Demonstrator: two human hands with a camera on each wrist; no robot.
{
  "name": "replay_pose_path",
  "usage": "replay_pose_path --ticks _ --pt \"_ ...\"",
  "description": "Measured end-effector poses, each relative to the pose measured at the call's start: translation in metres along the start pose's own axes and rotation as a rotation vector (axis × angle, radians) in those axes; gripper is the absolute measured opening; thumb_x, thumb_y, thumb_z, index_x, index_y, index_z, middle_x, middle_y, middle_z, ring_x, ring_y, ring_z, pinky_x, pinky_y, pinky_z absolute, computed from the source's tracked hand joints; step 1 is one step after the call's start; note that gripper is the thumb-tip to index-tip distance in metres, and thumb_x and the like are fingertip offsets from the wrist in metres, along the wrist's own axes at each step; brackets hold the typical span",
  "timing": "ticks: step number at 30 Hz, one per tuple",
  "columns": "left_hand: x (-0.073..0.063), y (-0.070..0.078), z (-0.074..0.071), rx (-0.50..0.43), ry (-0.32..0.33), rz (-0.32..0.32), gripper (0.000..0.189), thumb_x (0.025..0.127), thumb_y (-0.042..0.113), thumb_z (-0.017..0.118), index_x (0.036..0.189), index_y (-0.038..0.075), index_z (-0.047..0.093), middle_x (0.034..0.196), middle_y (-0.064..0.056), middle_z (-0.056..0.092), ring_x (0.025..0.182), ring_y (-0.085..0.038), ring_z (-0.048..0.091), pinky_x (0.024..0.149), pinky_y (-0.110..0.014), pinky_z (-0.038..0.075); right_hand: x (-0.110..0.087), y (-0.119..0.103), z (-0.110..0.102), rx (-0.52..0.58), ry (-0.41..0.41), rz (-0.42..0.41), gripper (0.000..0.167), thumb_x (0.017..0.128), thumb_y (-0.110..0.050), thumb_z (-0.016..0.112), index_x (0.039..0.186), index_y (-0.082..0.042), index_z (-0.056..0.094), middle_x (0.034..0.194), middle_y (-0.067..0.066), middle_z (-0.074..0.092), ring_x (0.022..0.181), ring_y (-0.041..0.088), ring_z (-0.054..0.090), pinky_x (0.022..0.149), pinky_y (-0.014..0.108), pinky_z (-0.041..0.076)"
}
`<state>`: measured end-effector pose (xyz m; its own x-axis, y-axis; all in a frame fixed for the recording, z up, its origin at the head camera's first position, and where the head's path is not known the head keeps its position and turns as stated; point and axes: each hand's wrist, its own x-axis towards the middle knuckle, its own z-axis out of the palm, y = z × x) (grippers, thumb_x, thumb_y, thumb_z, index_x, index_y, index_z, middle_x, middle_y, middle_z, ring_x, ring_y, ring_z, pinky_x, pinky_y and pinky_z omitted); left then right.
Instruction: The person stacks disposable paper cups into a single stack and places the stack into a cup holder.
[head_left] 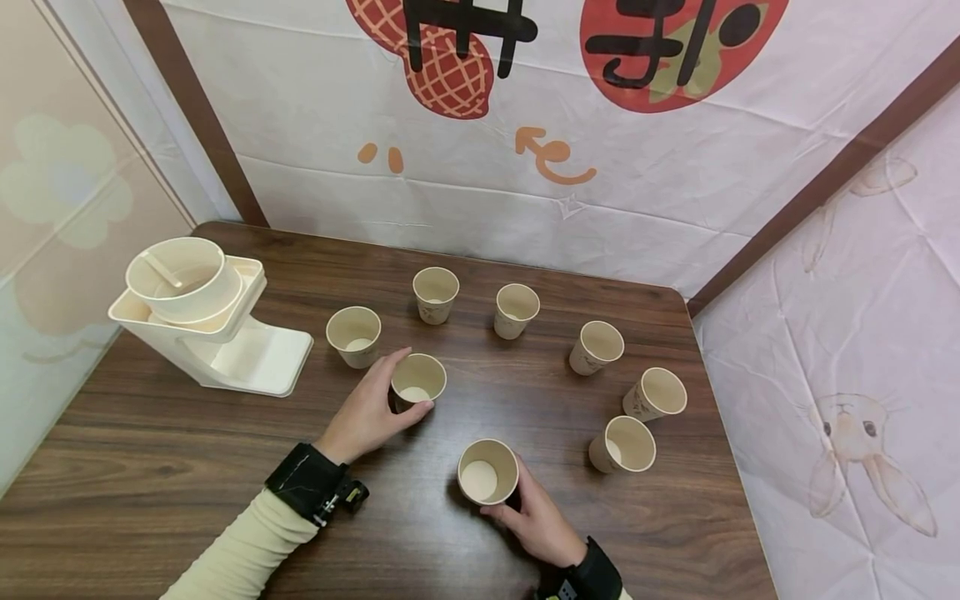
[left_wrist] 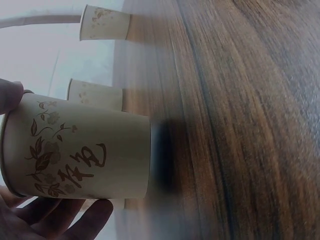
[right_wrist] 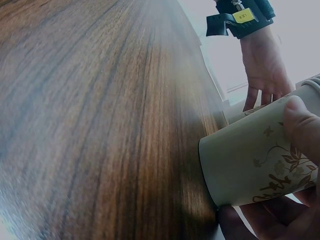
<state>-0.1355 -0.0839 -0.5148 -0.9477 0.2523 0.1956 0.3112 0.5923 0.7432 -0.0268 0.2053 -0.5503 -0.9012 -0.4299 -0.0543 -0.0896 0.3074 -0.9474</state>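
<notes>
My left hand (head_left: 366, 418) grips a beige paper cup (head_left: 408, 367) at the middle of the table, thumb on the near side and fingers on the far side. Brown flowers and lettering are printed on this cup (left_wrist: 85, 150) in the left wrist view; a dark shadow lies beside its base. Closer to the front, my right hand (head_left: 542, 518) holds a second paper cup (head_left: 487, 487), its fingers around the right side. This cup (right_wrist: 255, 155) bears the same print in the right wrist view, and its base is close to the wood. Both cups look upright, with no contents visible.
Several more paper cups stand in an arc, from one beside the left hand (head_left: 354, 333) across the back to a close pair (head_left: 628, 446) at the right. A white stand (head_left: 258, 358) holding a bowl-like cup (head_left: 183, 292) is at the left. Printed cloth surrounds the brown wooden table (head_left: 420, 542).
</notes>
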Motion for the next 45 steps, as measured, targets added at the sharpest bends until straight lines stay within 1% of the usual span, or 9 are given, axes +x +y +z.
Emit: replay_pose_path --ticks 9,17,24,28,34,39,45 --pt "-0.001 0.005 -0.003 0.0 -0.007 -0.002 0.086 0.084 0.034 0.084 0.151 0.001 0.04 0.14 -0.021 0.052 0.126 -0.035 0.054 0.107 -0.052 0.044 0.001 -0.001 0.0 0.004 -0.001 -0.006 0.077 0.095 -0.02 0.074 0.158 -0.019 0.03 0.153 0.008 0.045 0.14 0.03 0.044 0.116 0.037 0.036" --pt "-0.002 0.012 -0.005 -0.006 0.001 0.032 0.086 0.083 0.033 0.085 0.149 0.0 0.041 0.14 -0.021 0.053 0.125 -0.035 0.054 0.107 -0.051 0.044 0.001 -0.001 0.0 0.021 -0.007 0.001 0.076 0.095 -0.02 0.074 0.157 -0.019 0.031 0.154 0.008 0.044 0.141 0.03 0.043 0.117 0.038 0.035" --pt "-0.003 0.02 -0.008 -0.005 -0.006 0.036 0.086 0.083 0.032 0.085 0.149 0.0 0.042 0.14 -0.019 0.053 0.126 -0.033 0.054 0.107 -0.051 0.044 0.001 -0.001 0.001 0.017 -0.002 -0.016 0.077 0.094 -0.019 0.075 0.157 -0.019 0.031 0.153 0.008 0.045 0.141 0.03 0.043 0.116 0.036 0.036" --pt "-0.004 0.024 -0.01 -0.007 -0.015 0.035 0.086 0.083 0.033 0.085 0.15 0.001 0.042 0.141 -0.018 0.052 0.127 -0.032 0.053 0.108 -0.051 0.043 0.001 -0.001 0.001 0.018 -0.002 -0.007 0.077 0.094 -0.02 0.075 0.157 -0.02 0.031 0.153 0.007 0.045 0.141 0.03 0.043 0.116 0.037 0.036" --pt "-0.006 0.032 -0.012 -0.012 -0.008 0.063 0.086 0.082 0.031 0.086 0.149 0.001 0.042 0.138 -0.017 0.054 0.124 -0.03 0.055 0.107 -0.049 0.044 0.0 -0.001 0.0 0.016 -0.004 0.005 0.077 0.095 -0.021 0.074 0.158 -0.02 0.03 0.154 0.007 0.044 0.141 0.029 0.043 0.117 0.038 0.036" --pt "-0.008 0.04 -0.014 -0.016 -0.004 0.087 0.085 0.081 0.03 0.087 0.148 0.001 0.043 0.137 -0.016 0.055 0.122 -0.029 0.055 0.106 -0.048 0.045 0.0 -0.001 0.0 0.005 0.007 -0.007 0.077 0.094 -0.017 0.074 0.157 -0.019 0.031 0.153 0.007 0.045 0.14 0.029 0.044 0.116 0.037 0.036" --pt "-0.011 0.052 -0.019 -0.028 -0.017 0.111 0.084 0.081 0.029 0.087 0.149 0.003 0.043 0.138 -0.014 0.055 0.123 -0.027 0.055 0.107 -0.048 0.045 0.001 -0.001 0.001 -0.012 0.017 -0.019 0.076 0.094 -0.016 0.075 0.156 -0.018 0.033 0.151 0.007 0.047 0.139 0.029 0.044 0.116 0.035 0.036"
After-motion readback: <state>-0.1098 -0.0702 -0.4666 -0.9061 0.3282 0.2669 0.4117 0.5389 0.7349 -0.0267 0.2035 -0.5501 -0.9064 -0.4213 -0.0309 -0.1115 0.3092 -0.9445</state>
